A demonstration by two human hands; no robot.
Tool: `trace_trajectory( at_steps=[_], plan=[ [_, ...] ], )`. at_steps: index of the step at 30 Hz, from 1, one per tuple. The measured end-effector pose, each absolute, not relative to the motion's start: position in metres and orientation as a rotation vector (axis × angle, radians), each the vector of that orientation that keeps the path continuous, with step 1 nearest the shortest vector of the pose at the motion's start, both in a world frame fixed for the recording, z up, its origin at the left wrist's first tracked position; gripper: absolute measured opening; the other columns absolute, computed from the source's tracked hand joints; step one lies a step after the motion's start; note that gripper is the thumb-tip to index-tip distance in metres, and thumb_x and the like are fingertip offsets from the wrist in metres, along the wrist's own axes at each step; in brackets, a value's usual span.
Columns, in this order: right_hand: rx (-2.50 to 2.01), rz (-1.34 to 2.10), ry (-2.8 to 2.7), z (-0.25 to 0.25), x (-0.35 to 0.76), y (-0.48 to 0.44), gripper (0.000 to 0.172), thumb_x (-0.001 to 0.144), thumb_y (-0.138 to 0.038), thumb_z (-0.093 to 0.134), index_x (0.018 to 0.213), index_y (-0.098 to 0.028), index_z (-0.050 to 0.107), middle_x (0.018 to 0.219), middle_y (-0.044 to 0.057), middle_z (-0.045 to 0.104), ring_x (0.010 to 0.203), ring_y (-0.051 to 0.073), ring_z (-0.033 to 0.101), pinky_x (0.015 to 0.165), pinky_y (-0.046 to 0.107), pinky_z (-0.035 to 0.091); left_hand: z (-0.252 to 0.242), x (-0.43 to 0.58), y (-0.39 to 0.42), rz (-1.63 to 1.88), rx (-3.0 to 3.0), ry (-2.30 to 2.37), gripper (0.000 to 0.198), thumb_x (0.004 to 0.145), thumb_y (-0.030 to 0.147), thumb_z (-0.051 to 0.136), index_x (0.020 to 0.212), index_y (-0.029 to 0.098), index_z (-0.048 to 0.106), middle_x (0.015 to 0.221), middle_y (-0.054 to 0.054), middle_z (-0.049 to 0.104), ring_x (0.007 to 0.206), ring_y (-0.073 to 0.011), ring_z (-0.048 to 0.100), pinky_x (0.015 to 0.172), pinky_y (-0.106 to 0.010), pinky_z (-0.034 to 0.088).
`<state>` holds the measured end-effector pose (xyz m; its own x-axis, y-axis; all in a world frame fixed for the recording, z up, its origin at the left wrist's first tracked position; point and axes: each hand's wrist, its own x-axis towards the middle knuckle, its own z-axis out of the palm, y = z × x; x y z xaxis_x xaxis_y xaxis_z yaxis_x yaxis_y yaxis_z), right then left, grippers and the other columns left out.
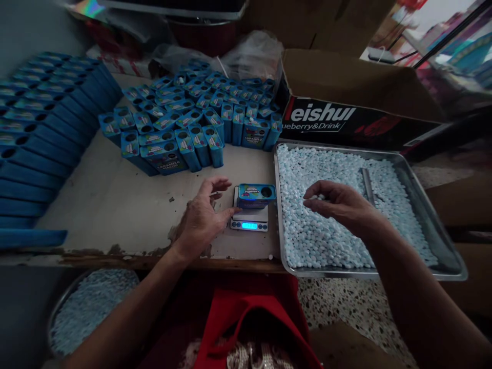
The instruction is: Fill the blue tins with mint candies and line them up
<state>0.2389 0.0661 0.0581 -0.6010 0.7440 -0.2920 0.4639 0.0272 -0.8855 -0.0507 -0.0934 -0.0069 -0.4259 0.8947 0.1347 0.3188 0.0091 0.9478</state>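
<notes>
A blue candy tin [253, 196] with a round dark hole in its top rests on a small digital scale [249, 215] with a lit display. My left hand [203, 212] is beside the scale, fingers apart, its thumb close to the lower left of the tin; whether it touches cannot be told. Over a metal tray [282, 215] filled with small pale blue candies [323, 241], my right hand [334, 202] has its fingers pinched together on a few candies. A flat metal strip [368, 185] lies on the candies beyond that hand.
Many blue tins [172, 123] stand grouped at the back of the table [115, 215]. More tins [42, 133] are in rows at the left. Behind the tray stands an open cardboard box [353, 118]. A round container of candies [96, 307] sits low at the left.
</notes>
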Motion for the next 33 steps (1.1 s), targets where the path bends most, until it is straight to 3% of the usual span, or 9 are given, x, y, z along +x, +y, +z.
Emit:
trace_trajectory(
  at_steps=[8, 12, 16, 19, 22, 25, 27, 29, 33],
  plan=[
    [-1.074, 1.594, -1.939, 0.070, 0.194, 0.062, 0.024, 0.078, -0.040, 0.089, 0.089, -0.021, 0.083, 0.061, -0.001, 0.061, 0.057, 0.012, 0.050, 0.052, 0.027, 0.036, -0.011, -0.034, -0.078, 1.286, 1.201, 1.767, 0.058, 0.077, 0.033, 0.089, 0.128, 0.026, 0.063, 0.126, -0.007, 0.074, 0.112, -0.0262, 0.073, 0.101, -0.042, 0.060],
    [-0.971, 1.545, -2.050, 0.065, 0.163, 0.061, 0.020, 0.074, -0.038, 0.090, 0.086, -0.022, 0.087, 0.068, 0.001, 0.069, 0.065, 0.015, 0.057, 0.060, 0.030, 0.042, -0.006, -0.037, -0.079, 1.309, 1.272, 1.763, 0.060, 0.080, 0.034, 0.089, 0.134, 0.025, 0.063, 0.135, -0.008, 0.070, 0.121, -0.0280, 0.070, 0.109, -0.045, 0.056],
    [-0.979, 1.622, -2.062, 0.059, 0.156, 0.064, 0.027, 0.074, -0.044, 0.091, 0.090, -0.022, 0.088, 0.074, 0.003, 0.074, 0.068, 0.017, 0.060, 0.064, 0.031, 0.046, 0.004, -0.032, -0.066, 1.227, 1.555, 1.843, 0.067, 0.075, 0.028, 0.095, 0.135, 0.023, 0.067, 0.139, -0.009, 0.067, 0.131, -0.0312, 0.063, 0.115, -0.047, 0.051],
    [-1.034, 1.685, -1.930, 0.060, 0.161, 0.069, 0.035, 0.073, -0.049, 0.092, 0.092, -0.020, 0.087, 0.068, 0.002, 0.069, 0.061, 0.014, 0.055, 0.057, 0.028, 0.043, 0.013, -0.021, -0.048, 1.129, 1.712, 1.785, 0.056, 0.077, 0.020, 0.091, 0.130, 0.021, 0.072, 0.129, -0.010, 0.072, 0.124, -0.0310, 0.066, 0.110, -0.046, 0.054],
    [-1.106, 1.714, -1.708, 0.060, 0.170, 0.077, 0.037, 0.079, -0.055, 0.088, 0.088, -0.019, 0.082, 0.061, -0.001, 0.057, 0.051, 0.009, 0.041, 0.047, 0.024, 0.029, 0.021, -0.027, -0.044, 1.039, 1.810, 1.673, 0.036, 0.082, 0.015, 0.085, 0.116, 0.022, 0.077, 0.110, -0.007, 0.076, 0.107, -0.0276, 0.071, 0.100, -0.042, 0.057],
    [-1.106, 1.829, -1.599, 0.051, 0.172, 0.089, 0.041, 0.085, -0.059, 0.082, 0.083, -0.019, 0.076, 0.063, 0.001, 0.056, 0.049, 0.008, 0.034, 0.043, 0.025, 0.023, 0.030, -0.077, -0.069, 0.997, 1.828, 1.818, 0.035, 0.081, 0.022, 0.087, 0.114, 0.024, 0.076, 0.112, -0.006, 0.077, 0.106, -0.0279, 0.072, 0.097, -0.040, 0.058],
    [-1.098, 1.931, -1.606, 0.043, 0.160, 0.097, 0.045, 0.083, -0.062, 0.083, 0.078, -0.018, 0.072, 0.060, 0.000, 0.053, 0.049, 0.009, 0.034, 0.043, 0.025, 0.024, 0.039, -0.135, -0.100, 0.978, 1.747, 2.044, 0.038, 0.081, 0.026, 0.086, 0.117, 0.027, 0.075, 0.116, -0.005, 0.078, 0.105, -0.0284, 0.074, 0.096, -0.041, 0.059],
    [-1.049, 2.002, -1.645, 0.038, 0.134, 0.100, 0.050, 0.078, -0.064, 0.086, 0.077, -0.017, 0.070, 0.060, -0.002, 0.048, 0.050, 0.008, 0.034, 0.043, 0.025, 0.024, 0.049, -0.202, -0.136, 0.912, 1.702, 2.202, 0.038, 0.075, 0.032, 0.089, 0.111, 0.028, 0.077, 0.107, -0.004, 0.079, 0.096, -0.0294, 0.074, 0.091, -0.041, 0.060],
    [-0.815, 1.919, -1.848, 0.043, 0.052, 0.095, 0.050, 0.082, -0.066, 0.083, 0.091, -0.017, 0.073, 0.061, -0.007, 0.037, 0.050, 0.008, 0.028, 0.046, 0.025, 0.018, 0.064, -0.321, -0.199, 0.804, 1.619, 2.374, 0.054, 0.068, 0.062, 0.089, 0.108, 0.026, 0.081, 0.101, -0.001, 0.081, 0.094, -0.0254, 0.073, 0.089, -0.035, 0.060]
  ],
)
